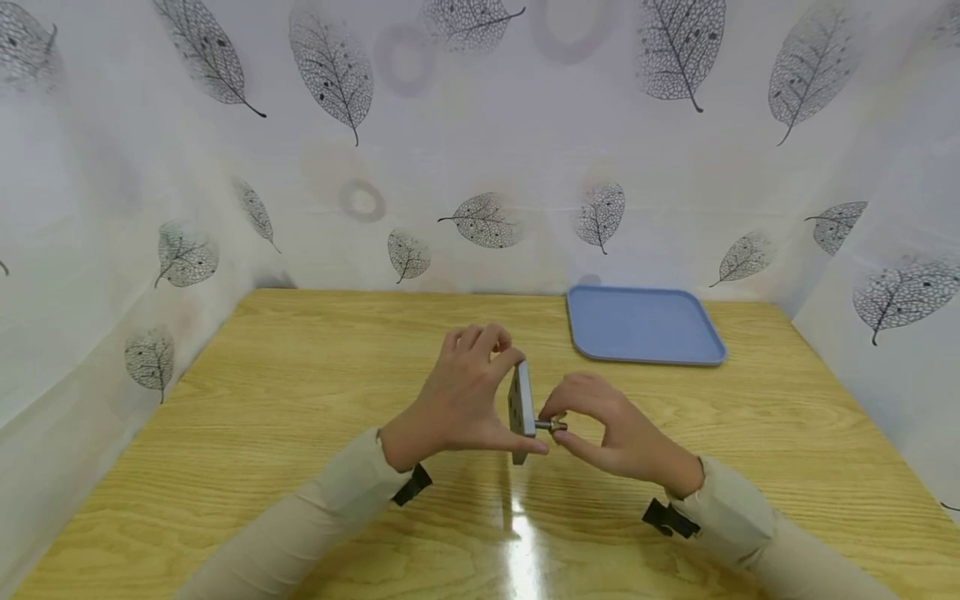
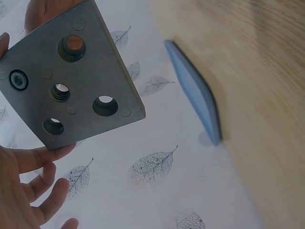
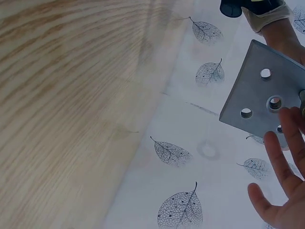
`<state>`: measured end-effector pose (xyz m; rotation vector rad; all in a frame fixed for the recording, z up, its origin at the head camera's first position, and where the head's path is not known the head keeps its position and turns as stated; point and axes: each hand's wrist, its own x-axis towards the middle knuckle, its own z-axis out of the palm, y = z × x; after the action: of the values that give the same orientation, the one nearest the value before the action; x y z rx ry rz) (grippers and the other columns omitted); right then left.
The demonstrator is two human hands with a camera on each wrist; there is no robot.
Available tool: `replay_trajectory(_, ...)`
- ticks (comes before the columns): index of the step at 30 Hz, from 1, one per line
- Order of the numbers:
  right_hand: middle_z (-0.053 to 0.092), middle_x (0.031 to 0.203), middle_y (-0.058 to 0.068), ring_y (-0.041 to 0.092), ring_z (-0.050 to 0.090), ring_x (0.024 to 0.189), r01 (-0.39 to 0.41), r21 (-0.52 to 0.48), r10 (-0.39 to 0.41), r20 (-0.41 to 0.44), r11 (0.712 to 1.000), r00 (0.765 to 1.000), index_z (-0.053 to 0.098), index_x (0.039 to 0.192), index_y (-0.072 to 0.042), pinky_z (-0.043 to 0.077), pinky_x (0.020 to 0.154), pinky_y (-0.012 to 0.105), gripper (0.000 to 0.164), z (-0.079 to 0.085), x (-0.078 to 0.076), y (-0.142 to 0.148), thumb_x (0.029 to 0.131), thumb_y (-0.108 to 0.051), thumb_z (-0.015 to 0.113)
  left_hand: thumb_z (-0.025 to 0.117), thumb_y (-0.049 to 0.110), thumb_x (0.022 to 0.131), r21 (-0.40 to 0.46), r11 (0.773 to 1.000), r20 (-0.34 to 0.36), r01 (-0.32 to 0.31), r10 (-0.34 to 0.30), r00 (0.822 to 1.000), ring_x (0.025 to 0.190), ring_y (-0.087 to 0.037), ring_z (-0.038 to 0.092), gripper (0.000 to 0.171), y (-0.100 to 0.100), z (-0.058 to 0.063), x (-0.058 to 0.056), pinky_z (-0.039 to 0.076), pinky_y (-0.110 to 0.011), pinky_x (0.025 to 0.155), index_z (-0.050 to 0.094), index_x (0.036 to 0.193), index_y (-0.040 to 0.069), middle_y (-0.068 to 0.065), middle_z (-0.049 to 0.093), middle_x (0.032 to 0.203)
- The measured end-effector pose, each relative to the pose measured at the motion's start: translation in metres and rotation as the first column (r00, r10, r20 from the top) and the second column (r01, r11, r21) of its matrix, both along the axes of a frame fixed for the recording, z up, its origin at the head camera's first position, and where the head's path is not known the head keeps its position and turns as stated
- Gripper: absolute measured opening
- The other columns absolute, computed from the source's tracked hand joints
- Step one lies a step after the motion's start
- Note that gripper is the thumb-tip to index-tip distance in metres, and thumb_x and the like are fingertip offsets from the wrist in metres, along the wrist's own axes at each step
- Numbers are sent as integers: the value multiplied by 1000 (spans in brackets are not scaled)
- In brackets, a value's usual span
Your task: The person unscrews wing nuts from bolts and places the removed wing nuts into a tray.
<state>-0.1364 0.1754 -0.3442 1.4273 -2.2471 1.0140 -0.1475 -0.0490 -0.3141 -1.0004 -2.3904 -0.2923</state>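
Above the table, my left hand (image 1: 463,404) grips a square grey metal plate (image 1: 522,400) by its edges, between thumb and index finger, so that it stands nearly upright. The plate's face (image 2: 83,102) shows several holes in the left wrist view, the middle one threaded. A screw end (image 2: 18,80) fills the hole near one corner. On the plate's right side a short metal shaft (image 1: 542,425) sticks out, with a small brass-coloured nut (image 1: 557,425) on it. My right hand (image 1: 622,429) pinches that nut between thumb and index finger; its other fingers (image 3: 281,164) are spread.
A blue tray (image 1: 645,325) lies at the back right of the wooden table (image 1: 337,358). White leaf-patterned sheeting (image 1: 480,150) stands behind the table and along both sides. Dark straps (image 1: 670,518) sit at both wrists.
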Motion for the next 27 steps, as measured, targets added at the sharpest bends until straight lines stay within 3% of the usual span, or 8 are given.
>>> replay_trajectory(6, 64, 91, 0, 16, 58, 91, 4, -71, -21, -243, 997, 970, 66, 95, -12, 30, 108, 34, 19, 0, -2, -4, 95, -26, 54, 69, 82, 45, 9, 1000, 4, 6, -6, 1000, 96, -19, 44, 87, -1, 3, -1, 36, -43, 90, 62, 101, 15, -2, 46, 103)
replay_trajectory(13, 66, 83, 3, 19, 61, 81, 58, -120, -116, -565, 991, 817, 68, 86, -9, 39, 93, 48, 20, 3, -4, -10, 94, -20, 54, 71, 79, 45, 28, 999, 14, 16, -16, 1000, 94, -20, 44, 85, -2, 6, -3, 36, -43, 89, 62, 100, 14, -2, 46, 103)
replay_trajectory(15, 66, 84, 4, 20, 62, 81, 63, -126, -125, -586, 990, 801, 68, 86, -8, 39, 95, 47, 20, 4, -3, -11, 94, -21, 55, 71, 79, 46, 25, 1000, 14, 13, -14, 1000, 93, -19, 43, 84, -2, 6, -4, 36, -43, 89, 62, 99, 15, -2, 46, 103)
replay_trajectory(17, 65, 87, 6, 22, 61, 83, 56, -130, -119, -553, 990, 825, 67, 89, -5, 36, 101, 44, 24, 4, -3, -10, 94, -25, 55, 71, 79, 46, 19, 1000, 14, 10, -11, 1000, 93, -19, 43, 84, -2, 7, -4, 36, -43, 89, 62, 99, 15, -2, 46, 103)
replay_trajectory(19, 64, 92, 7, 23, 59, 88, 42, -129, -98, -464, 991, 880, 66, 94, -3, 32, 106, 41, 29, 5, -3, -8, 95, -29, 53, 70, 80, 47, 14, 1000, 15, 5, -6, 1000, 94, -19, 43, 84, -3, 8, -4, 36, -42, 90, 62, 100, 15, -2, 46, 103)
replay_trajectory(21, 63, 97, 5, 20, 57, 93, 35, -109, -68, -309, 993, 949, 64, 101, -5, 32, 104, 37, 27, 6, -3, -5, 96, -28, 50, 70, 80, 47, 13, 1000, 23, 6, -7, 1000, 95, -19, 43, 85, -3, 9, -5, 36, -43, 90, 62, 101, 14, -2, 46, 103)
replay_trajectory(23, 63, 99, 2, 15, 56, 93, 40, -74, -49, -125, 996, 991, 63, 106, -9, 37, 97, 33, 20, 8, -3, -1, 98, -19, 47, 70, 80, 47, 18, 1000, 31, 8, -9, 999, 95, -19, 43, 86, -3, 10, -6, 35, -42, 90, 62, 102, 14, -2, 46, 103)
replay_trajectory(27, 64, 99, -4, 6, 56, 88, 55, 18, -58, 167, 998, 984, 64, 107, -14, 45, 80, 29, 25, 11, -5, 4, 96, -2, 45, 69, 80, 47, 24, 1000, 30, 12, -13, 999, 95, -19, 43, 86, -3, 10, -7, 35, -41, 90, 62, 102, 14, -2, 46, 102)
